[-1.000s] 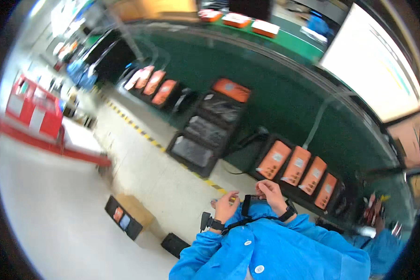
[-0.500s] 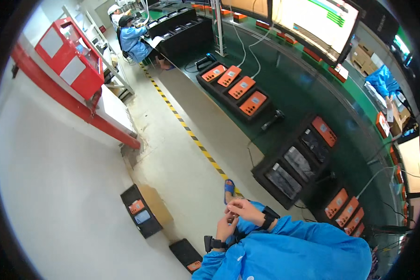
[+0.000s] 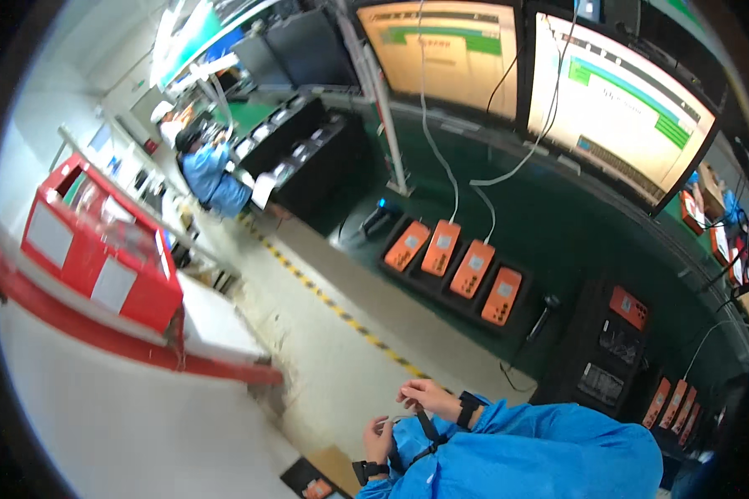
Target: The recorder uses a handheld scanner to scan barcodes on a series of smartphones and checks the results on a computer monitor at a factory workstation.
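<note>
My left hand (image 3: 378, 441) and my right hand (image 3: 431, 397) hover in front of my blue smock, a short way apart. Loosely bent fingers show on both, and I make out nothing held in either. A thin pale line runs by the left fingertips; its kind is unclear. Each wrist wears a black band. Close to the right hand, a black strap (image 3: 429, 427) crosses the smock. Beyond the hands, a black tray holds several orange phones (image 3: 472, 269), some with white cables plugged in.
A handheld scanner (image 3: 543, 318) lies on the green bench, beside a black tray with dark phones (image 3: 601, 382). Monitors (image 3: 620, 108) stand behind. A red box (image 3: 100, 249) and red rail line the left wall. Co-workers in blue (image 3: 212, 175) sit farther off. Yellow-black tape (image 3: 333, 312) marks the floor.
My hands, touching each other before, have come apart. The view has tilted up, bringing the monitors and bench lower in the picture.
</note>
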Demonstrator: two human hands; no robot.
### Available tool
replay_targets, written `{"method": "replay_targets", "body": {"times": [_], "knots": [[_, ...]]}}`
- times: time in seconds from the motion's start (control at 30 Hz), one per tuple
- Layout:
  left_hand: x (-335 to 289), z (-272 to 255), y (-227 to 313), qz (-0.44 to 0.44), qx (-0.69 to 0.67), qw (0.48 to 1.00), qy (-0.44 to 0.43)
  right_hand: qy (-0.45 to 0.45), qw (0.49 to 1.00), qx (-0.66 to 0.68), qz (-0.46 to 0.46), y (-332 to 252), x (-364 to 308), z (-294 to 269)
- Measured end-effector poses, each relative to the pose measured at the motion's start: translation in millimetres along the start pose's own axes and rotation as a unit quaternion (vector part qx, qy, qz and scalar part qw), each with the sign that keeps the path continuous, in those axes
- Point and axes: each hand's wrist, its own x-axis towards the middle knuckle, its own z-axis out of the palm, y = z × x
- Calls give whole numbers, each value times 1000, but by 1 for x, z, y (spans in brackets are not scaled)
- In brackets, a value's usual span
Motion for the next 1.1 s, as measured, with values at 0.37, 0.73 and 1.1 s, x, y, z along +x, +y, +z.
{"method": "replay_targets", "body": {"times": [0.37, 0.73, 1.1], "knots": [[283, 118, 195, 266, 62, 870, -411, 527, 830, 0, -182, -109, 117, -166], [449, 283, 326, 438, 420, 772, -188, 697, 576, -424, 51, -215, 160, -274], [438, 300, 306, 515, 352, 748, -227, 716, 547, -432, -34, -199, 167, -265]]}}
